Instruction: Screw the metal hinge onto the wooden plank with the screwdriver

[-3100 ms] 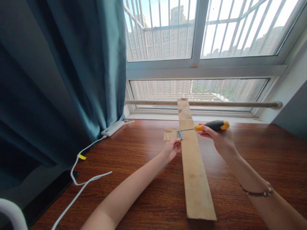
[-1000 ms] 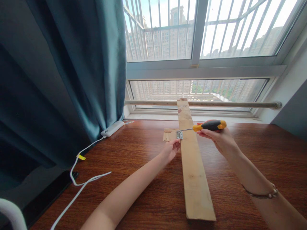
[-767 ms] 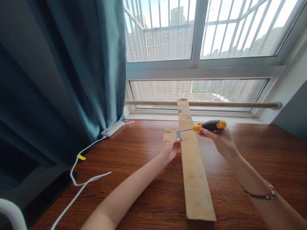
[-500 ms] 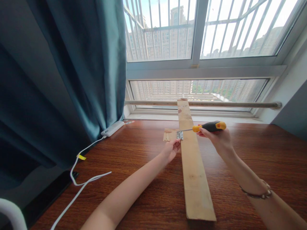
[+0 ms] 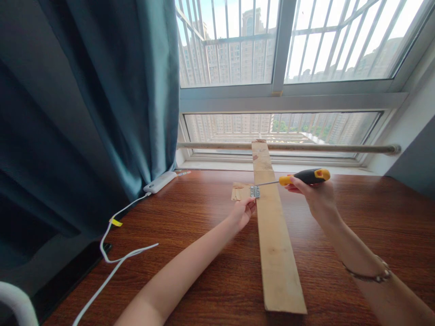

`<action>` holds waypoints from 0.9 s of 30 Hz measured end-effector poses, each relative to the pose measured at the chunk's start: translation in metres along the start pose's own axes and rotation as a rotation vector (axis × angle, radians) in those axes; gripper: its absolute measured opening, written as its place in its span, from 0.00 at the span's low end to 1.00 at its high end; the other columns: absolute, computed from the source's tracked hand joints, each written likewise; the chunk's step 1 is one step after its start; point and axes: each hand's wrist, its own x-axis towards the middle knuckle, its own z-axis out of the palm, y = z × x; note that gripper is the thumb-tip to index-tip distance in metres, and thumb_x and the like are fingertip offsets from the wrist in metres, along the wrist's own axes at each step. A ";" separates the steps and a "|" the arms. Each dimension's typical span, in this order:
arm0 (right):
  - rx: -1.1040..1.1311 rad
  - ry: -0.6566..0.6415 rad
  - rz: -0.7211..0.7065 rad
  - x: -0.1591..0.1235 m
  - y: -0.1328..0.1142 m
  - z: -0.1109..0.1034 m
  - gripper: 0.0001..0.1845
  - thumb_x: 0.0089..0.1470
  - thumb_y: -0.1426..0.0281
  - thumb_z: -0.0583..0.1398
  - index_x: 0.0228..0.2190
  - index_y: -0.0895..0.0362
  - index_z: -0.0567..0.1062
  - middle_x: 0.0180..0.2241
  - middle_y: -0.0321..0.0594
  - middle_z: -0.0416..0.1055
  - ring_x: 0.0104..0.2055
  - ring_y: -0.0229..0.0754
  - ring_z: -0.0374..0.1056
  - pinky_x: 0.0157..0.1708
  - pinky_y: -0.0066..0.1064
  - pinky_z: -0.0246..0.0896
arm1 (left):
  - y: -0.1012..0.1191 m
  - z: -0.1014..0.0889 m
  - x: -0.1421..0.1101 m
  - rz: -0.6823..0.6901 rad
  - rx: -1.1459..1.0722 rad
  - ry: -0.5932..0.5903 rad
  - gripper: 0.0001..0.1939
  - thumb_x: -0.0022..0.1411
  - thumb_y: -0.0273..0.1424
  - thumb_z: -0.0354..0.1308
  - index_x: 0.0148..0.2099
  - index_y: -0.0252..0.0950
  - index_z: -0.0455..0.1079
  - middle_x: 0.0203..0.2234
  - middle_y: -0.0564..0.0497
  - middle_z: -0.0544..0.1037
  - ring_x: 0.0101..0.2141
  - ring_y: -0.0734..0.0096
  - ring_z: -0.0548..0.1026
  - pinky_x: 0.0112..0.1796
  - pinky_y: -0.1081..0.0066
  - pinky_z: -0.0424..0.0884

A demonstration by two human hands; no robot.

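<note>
A small metal hinge (image 5: 254,192) lies across the joint between a long wooden board (image 5: 277,244) and a short wooden piece (image 5: 240,191) to its left. My left hand (image 5: 243,213) is closed at the hinge's near edge, the fingertips against it and the board's left side; exactly what they pinch is hidden. In my right hand (image 5: 314,192) is a screwdriver (image 5: 306,177) with a black and yellow handle, gripped around the handle. Its shaft points left, with the tip by the hinge's upper right corner.
The board's far end reaches a horizontal rail (image 5: 322,148) before the window. On the brown tabletop (image 5: 197,271), a white power strip (image 5: 159,182) and white cable (image 5: 112,261) lie left, beside a blue curtain (image 5: 149,90).
My right hand and the screwdriver have shifted a little to the right, and the handle has turned in the grip. My left hand, the hinge and the board stay in place.
</note>
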 end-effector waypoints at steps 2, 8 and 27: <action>-0.012 0.003 0.005 0.001 0.001 -0.001 0.20 0.34 0.65 0.70 0.27 0.67 0.76 0.29 0.49 0.76 0.25 0.46 0.73 0.26 0.35 0.75 | 0.000 0.000 0.000 0.001 -0.002 0.001 0.09 0.53 0.15 0.53 0.33 0.30 0.71 0.29 0.46 0.79 0.30 0.73 0.76 0.39 0.74 0.70; -0.018 -0.002 0.000 0.003 0.003 -0.002 0.19 0.35 0.64 0.70 0.27 0.66 0.76 0.28 0.49 0.76 0.24 0.46 0.73 0.26 0.36 0.75 | 0.000 -0.002 0.002 0.008 0.013 -0.005 0.08 0.52 0.15 0.54 0.32 0.30 0.71 0.29 0.46 0.79 0.29 0.73 0.76 0.38 0.73 0.71; 0.077 -0.082 0.035 -0.005 0.003 0.004 0.17 0.35 0.66 0.70 0.27 0.65 0.77 0.26 0.44 0.76 0.25 0.42 0.73 0.27 0.31 0.75 | 0.000 0.001 0.001 -0.002 0.012 0.002 0.08 0.52 0.15 0.54 0.32 0.30 0.71 0.29 0.45 0.79 0.30 0.72 0.76 0.40 0.72 0.70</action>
